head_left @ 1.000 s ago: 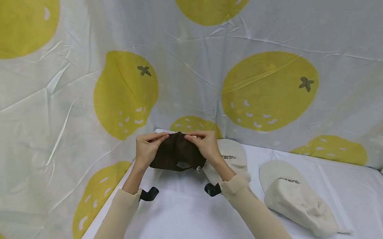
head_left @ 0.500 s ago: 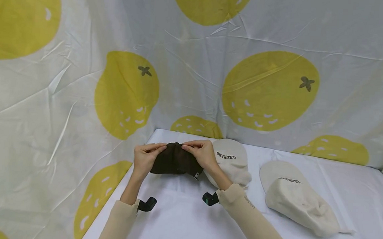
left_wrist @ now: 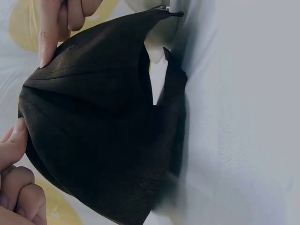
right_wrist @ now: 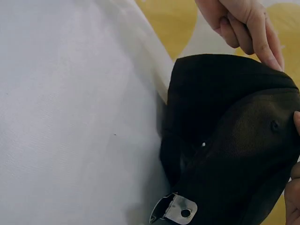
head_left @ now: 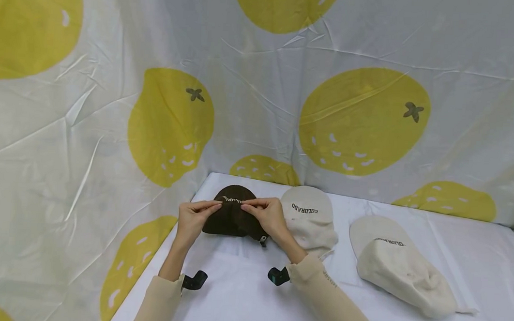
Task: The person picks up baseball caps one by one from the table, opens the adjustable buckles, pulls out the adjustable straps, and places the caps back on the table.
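A dark brown baseball cap (head_left: pixel 232 220) is at the left end of the white table, its brim pointing to the back and pale lettering partly covered by fingers. My left hand (head_left: pixel 193 220) pinches the crown on its left side, and my right hand (head_left: pixel 269 217) pinches it on the right, thumbs close together. In the left wrist view, the cap's rear opening faces the table surface, with the crown (left_wrist: pixel 98 126) drawn up between the hands. The right wrist view shows the metal strap buckle (right_wrist: pixel 182 210) at the cap's back edge.
A beige cap (head_left: pixel 307 207) lettered COLORADO lies just right of the brown one. Farther right is another beige cap (head_left: pixel 401 265), its strap trailing. A lemon-print curtain (head_left: pixel 260 107) hangs behind and left of the white tabletop (head_left: pixel 232 304).
Both hands have lowered the brown cap toward the table. Its brim and lettering have come into sight behind the crown, and more of the neighbouring beige cap shows.
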Demonstrator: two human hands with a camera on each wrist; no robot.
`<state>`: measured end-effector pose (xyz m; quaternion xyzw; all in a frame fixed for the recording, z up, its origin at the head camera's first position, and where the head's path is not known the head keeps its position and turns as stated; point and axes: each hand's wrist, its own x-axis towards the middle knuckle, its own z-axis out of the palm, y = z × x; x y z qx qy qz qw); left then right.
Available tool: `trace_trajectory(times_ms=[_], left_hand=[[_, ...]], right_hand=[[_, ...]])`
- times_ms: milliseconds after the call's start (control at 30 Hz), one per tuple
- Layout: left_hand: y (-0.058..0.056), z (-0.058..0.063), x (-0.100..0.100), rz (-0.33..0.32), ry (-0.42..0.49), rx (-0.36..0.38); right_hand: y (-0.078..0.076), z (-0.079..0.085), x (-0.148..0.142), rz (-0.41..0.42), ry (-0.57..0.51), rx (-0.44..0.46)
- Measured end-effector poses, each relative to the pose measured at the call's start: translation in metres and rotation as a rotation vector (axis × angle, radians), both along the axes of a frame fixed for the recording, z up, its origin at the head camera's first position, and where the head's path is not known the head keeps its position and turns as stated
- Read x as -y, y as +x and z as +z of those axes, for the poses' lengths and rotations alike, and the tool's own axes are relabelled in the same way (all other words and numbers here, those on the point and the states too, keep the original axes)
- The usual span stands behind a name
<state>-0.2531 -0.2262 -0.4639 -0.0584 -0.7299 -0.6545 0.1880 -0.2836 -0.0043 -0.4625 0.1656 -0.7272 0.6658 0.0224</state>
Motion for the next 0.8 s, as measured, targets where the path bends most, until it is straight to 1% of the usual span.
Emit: trace_trajectory(times_ms=[167, 267, 500, 800], left_hand=[[0.001, -0.007, 0.003, -0.007, -0.028, 0.041], [0.002, -0.009, 0.004, -0.01, -0.035, 0.059], [0.004, -0.012, 0.005, 0.003, -0.028, 0.08], [0.004, -0.017, 0.007, -0.004, -0.015, 0.104]], right_hand=[[0.003, -0.009, 0.002, -0.021, 0.011, 0.019], [0.004, -0.012, 0.003, -0.035, 0.012, 0.024], [0.006, -0.017, 0.003, -0.014, 0.017, 0.023], [0.007, -0.022, 0.003, -0.002, 0.031, 0.014]])
